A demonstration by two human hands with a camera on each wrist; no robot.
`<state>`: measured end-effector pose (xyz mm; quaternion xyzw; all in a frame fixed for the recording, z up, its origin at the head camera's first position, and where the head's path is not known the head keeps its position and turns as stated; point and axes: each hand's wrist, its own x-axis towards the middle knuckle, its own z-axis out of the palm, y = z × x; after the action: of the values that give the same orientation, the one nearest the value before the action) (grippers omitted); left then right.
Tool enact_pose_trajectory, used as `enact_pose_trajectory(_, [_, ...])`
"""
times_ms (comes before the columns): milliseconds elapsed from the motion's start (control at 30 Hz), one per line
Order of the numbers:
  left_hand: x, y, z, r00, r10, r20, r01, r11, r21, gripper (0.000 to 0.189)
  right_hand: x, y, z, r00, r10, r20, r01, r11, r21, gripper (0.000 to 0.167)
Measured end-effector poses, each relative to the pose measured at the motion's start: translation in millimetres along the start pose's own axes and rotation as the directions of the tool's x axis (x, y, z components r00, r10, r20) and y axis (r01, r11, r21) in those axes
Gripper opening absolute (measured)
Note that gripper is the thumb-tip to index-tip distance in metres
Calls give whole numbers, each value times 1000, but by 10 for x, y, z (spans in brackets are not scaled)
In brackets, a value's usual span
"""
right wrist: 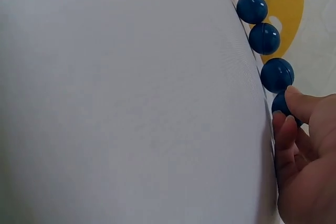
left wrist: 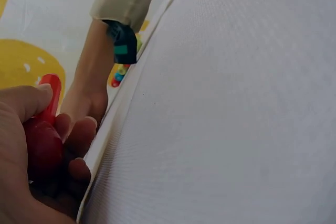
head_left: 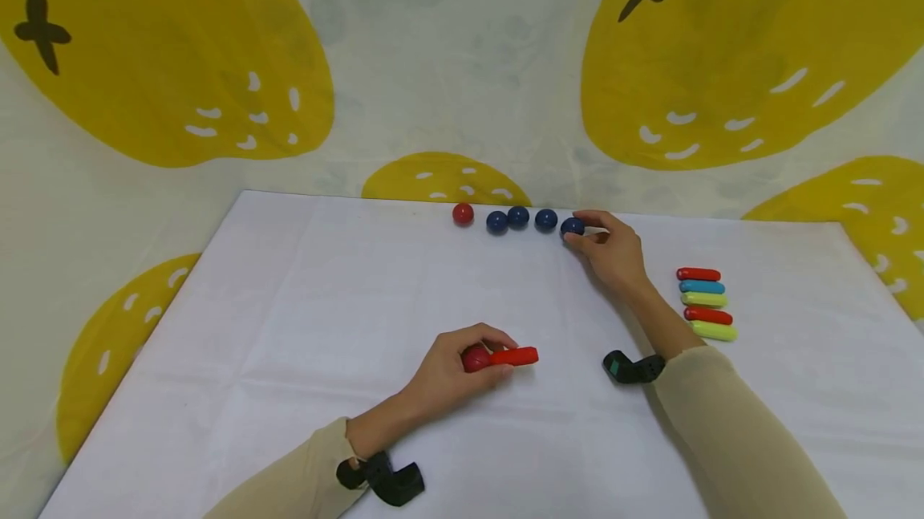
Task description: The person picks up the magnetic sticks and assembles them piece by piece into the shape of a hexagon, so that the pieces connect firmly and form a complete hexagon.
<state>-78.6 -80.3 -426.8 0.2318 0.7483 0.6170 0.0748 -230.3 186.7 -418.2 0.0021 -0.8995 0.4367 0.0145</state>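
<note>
My left hand [head_left: 442, 368] grips a red ball [head_left: 474, 358] together with a short red stick [head_left: 516, 356], low over the white table. The stick's end butts against the ball and points right; in the left wrist view thumb and fingers wrap around both. At the far edge of the table, my right hand [head_left: 618, 257] pinches a dark blue ball [head_left: 572, 226] between thumb and fingers. That ball is the rightmost of a row, beside three more blue balls [right wrist: 277, 75] and one red ball [head_left: 463, 214] at the left end.
Several short sticks, among them a blue stick [head_left: 702, 287] and a yellow stick [head_left: 715, 330], lie stacked in a column right of my right forearm. Behind the white table [head_left: 325, 286] hangs a cloth [head_left: 462, 62] with large yellow fruit shapes.
</note>
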Motion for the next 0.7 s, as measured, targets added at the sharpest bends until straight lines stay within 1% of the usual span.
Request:
enact_pose_trajectory(167, [11, -21, -1, 999, 23, -35, -23, 1000, 4, 25, -93, -13, -66, 999, 13, 40, -12, 1000, -7, 48])
enact_pose_trajectory(333, [28, -54, 0, 996, 68, -56, -67, 998, 21, 27, -242, -36, -108, 996, 20, 84, -21, 1000, 13, 51])
enact_pose_trajectory(467, [27, -63, -1, 994, 73, -82, -71, 997, 24, 26, -392, -68, -123, 992, 14, 122, -18, 999, 30, 53])
enact_pose_trajectory(533, [27, -61, -3, 994, 66, -91, -64, 998, 22, 27, -468, -91, -130, 990, 1, 143, -6, 999, 35, 53])
enact_pose_trajectory(700, [21, -66, -7, 990, 73, -118, -68, 997, 42, 26, -653, -175, -136, 979, -72, 193, 63, 997, 52, 51])
